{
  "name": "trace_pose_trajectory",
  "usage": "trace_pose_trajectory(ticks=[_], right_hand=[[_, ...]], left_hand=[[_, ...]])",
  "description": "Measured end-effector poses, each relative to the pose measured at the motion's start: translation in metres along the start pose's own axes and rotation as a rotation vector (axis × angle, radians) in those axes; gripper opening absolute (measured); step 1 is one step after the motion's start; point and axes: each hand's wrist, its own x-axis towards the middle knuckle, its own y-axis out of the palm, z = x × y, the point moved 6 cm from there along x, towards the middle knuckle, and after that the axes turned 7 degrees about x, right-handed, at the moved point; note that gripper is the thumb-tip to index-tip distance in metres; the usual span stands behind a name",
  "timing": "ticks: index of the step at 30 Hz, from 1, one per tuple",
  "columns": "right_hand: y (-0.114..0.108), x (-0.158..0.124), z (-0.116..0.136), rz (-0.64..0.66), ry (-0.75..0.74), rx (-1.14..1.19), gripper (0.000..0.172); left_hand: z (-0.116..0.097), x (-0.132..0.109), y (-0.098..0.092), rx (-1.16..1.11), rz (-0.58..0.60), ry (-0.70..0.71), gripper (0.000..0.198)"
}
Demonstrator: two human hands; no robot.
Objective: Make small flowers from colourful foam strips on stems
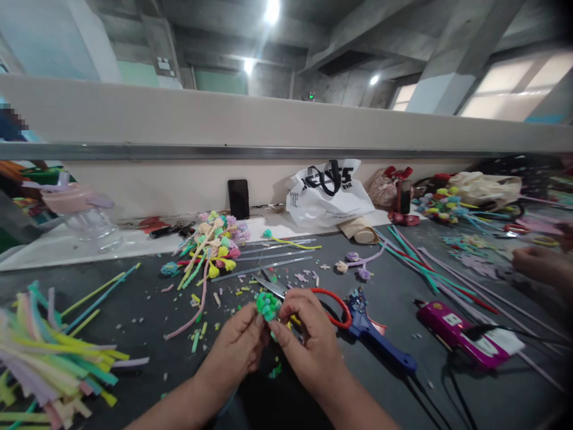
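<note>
A small green and teal fuzzy pipe-cleaner flower is up between my two hands. My left hand is closed round its base, and the stem below is hidden. My right hand has its thumb and index finger at the flower's right side, with the other fingers curled. Just behind my right hand lie scissors with red handles, the blades pointing left. To the right is a blue glue gun. Past the hands, a bunch of finished fuzzy flowers lies on the dark table.
Cut pipe cleaners are heaped at left. Clear sticks and scraps lie ahead. A phone, white bag and clear pink-lidded bottle stand by the partition. At right are a magenta corded device and another person's hand.
</note>
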Motion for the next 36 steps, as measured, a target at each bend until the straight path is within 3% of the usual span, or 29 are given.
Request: trace_pose_trajectory(ticks=[6, 26, 31, 34, 36], right_hand=[[0.001, 0.0, -0.001, -0.035, 0.009, -0.067, 0.009], [0.002, -0.006, 0.005, -0.02, -0.222, -0.289, 0.008], [-0.001, -0.009, -0.003, -0.028, -0.082, -0.005, 0.005], [-0.006, -0.009, -0.017, -0.092, 0.086, 0.276, 0.023], [-0.002, -0.007, -0.024, -0.034, 0.196, 0.424, 0.033]], left_hand=[[-0.004, -0.002, 0.001, 0.126, -0.039, 0.118, 0.033], [-0.005, -0.006, 0.003, 0.2, 0.07, 0.132, 0.028], [-0.005, -0.004, 0.003, 0.047, 0.129, 0.089, 0.032], [-0.006, -0.002, 0.002, -0.093, 0.188, 0.015, 0.032], [-0.007, -0.003, 0.002, -0.155, 0.233, -0.014, 0.03]])
